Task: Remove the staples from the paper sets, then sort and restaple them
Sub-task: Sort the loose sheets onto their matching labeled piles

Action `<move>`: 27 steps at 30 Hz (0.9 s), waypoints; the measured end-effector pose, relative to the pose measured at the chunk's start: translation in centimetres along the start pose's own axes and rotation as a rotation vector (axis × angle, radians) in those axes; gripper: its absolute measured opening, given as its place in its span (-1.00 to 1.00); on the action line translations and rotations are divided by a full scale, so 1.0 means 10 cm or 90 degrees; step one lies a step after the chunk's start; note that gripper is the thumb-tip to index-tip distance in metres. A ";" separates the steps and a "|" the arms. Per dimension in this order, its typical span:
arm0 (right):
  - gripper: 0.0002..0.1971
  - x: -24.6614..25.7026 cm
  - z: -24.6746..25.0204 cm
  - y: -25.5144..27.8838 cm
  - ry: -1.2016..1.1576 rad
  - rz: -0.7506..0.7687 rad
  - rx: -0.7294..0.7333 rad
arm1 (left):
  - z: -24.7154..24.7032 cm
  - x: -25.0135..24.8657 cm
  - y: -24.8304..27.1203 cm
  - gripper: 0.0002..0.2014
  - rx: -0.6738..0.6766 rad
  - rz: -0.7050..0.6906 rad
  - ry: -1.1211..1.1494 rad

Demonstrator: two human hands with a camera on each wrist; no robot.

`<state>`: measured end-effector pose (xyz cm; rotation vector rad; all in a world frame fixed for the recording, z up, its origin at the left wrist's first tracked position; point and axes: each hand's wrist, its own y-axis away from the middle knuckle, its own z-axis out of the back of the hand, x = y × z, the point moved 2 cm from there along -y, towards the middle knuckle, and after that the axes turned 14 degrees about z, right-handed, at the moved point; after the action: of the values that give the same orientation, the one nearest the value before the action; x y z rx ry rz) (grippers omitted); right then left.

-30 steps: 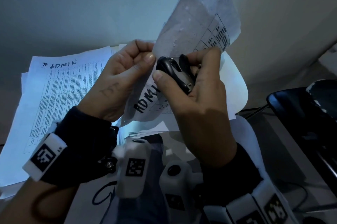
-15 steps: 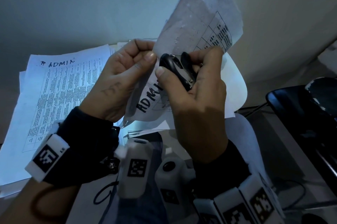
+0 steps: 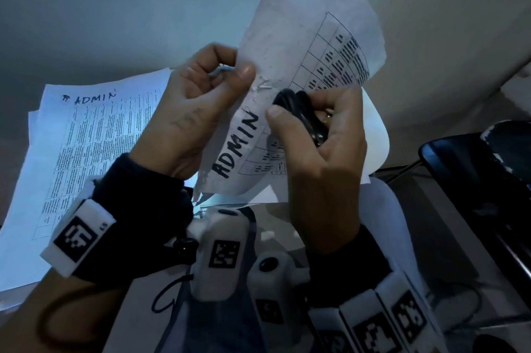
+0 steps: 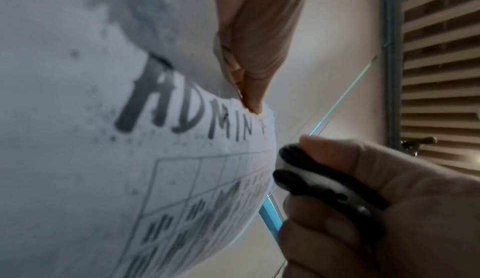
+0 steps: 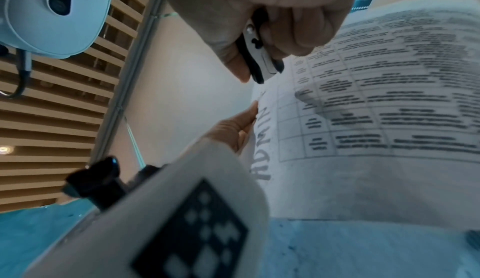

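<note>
Nearest the camera, the right hand (image 3: 321,151) is curled around a black staple remover (image 3: 301,114), thumb on one side and fingers on the other, its metal jaws at the top edge of a paper set (image 3: 301,59) held up in the air. The left hand (image 3: 198,111) pinches that same corner between thumb and forefinger. The set is white, rumpled and pocked with old staple holes, with "ADMIN" in thick black marker (the letters run up the margin) beside a printed table. A bent staple (image 3: 263,86) stands out of the paper just beside the left thumb. Half a second ago the remover covered that spot; it now sits slightly lower right. Farther off, a second sheet (image 3: 94,151) headed "ADMIN" lies flat on the table (image 3: 115,7).
</note>
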<state>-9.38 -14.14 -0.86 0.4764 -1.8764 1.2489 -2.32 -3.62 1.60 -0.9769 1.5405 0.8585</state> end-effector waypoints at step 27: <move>-0.50 -0.85 0.45 -0.06 0.511 0.016 0.208 | 0.00 -0.12 0.09 -0.77 -0.157 -0.089 -0.263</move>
<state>-5.78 -19.43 -8.02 0.0784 -1.0128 1.4835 -3.04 -3.12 2.84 -0.9942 1.0204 1.0899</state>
